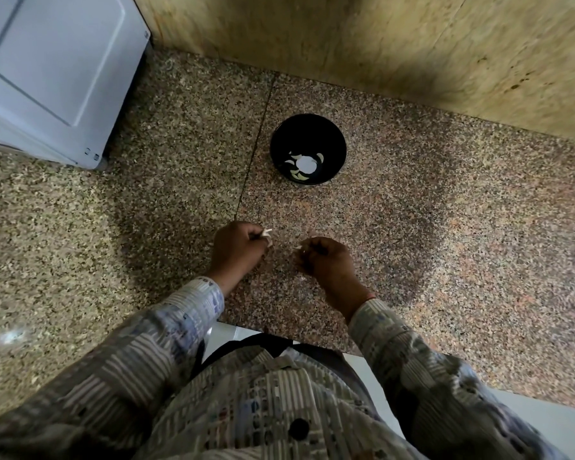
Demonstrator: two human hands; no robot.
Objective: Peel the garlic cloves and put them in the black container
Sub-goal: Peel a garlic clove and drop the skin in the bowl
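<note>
While the white appliance stands at the far left of the speckled stone worktop, its corner near the back wall, the person's two hands hover close together over the near middle of the surface. A patterned left sleeve leads up to the left hand, whose fingers are curled inward; its grip pinches a garlic clove at the fingertips, with a pale sliver of skin sticking out to the right. Further back and slightly to the right, well apart from both hands, the black container sits upright on the worktop, and several pale peeled cloves lie on its bottom. Just right of the left hand, not touching it, is the right hand, fingers also curled; a small pale speck shows at its fingertips, but I cannot tell whether its grip holds anything. Its right sleeve carries the same pattern. Behind everything runs the beige tiled wall.
</note>
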